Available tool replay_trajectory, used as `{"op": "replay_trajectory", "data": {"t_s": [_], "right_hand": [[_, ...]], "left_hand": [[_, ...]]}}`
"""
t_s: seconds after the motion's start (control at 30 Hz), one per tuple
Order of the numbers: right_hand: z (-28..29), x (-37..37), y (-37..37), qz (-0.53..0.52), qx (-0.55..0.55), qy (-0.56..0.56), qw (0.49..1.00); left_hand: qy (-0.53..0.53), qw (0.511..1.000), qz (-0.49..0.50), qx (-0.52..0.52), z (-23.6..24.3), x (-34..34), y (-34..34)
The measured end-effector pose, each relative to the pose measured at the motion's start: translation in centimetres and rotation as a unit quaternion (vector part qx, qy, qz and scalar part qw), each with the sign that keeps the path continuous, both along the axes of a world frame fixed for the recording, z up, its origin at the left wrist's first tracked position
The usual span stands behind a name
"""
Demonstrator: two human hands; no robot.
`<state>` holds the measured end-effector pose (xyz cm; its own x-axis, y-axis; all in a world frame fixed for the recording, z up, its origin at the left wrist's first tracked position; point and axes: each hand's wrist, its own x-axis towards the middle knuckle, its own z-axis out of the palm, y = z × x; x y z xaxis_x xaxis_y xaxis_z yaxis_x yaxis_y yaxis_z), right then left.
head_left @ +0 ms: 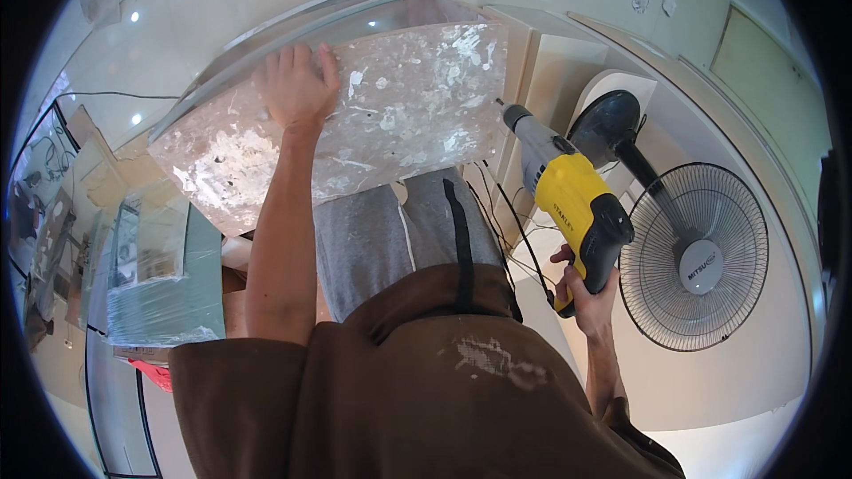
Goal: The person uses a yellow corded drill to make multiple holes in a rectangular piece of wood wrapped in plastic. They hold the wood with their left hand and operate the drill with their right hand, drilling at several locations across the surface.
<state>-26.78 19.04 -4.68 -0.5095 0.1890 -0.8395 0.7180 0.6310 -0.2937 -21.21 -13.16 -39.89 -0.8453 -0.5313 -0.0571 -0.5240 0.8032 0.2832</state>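
A paint-splattered wooden board (399, 98) lies slanted above my lap, with white blotches all over its face. My left hand (297, 89) grips its far edge, fingers bent over the rim and partly out of sight. In my right hand (590, 297) is a yellow and black power drill (572, 195), held by its handle. The drill points up and left, and its tip is close to the board's right edge; whether they touch I cannot tell. A black cord runs from the drill's handle toward my legs.
A standing fan (697, 257) with a round wire cage lies at the right, its black base (605, 124) beyond the drill. Plastic-wrapped panels (164, 293) stand at the left. Black cables (506, 213) hang beside my right leg. A pale cabinet side (555, 80) rises behind the drill.
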Motion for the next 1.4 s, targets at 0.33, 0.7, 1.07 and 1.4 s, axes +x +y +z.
{"op": "replay_trajectory", "data": {"t_s": [0.33,0.7,1.07,1.4], "right_hand": [[-0.2,0.6,1.4,-0.078,-0.047,0.033,0.995],[0.1,1.4,1.3,-0.159,-0.057,0.044,0.985],[2.7,3.5,1.8,-0.171,-0.055,0.057,0.982],[5.6,7.7,3.1,-0.254,-0.125,0.094,0.954]], "left_hand": [[-0.006,1.000,0.005,-0.002,0.3,-0.2,0.2],[-0.029,1.000,0.006,0.009,0.2,0.0,0.3],[-0.043,0.999,0.003,0.006,0.3,0.0,0.5],[-0.029,1.000,-0.002,-0.006,-0.1,0.2,0.4]]}}
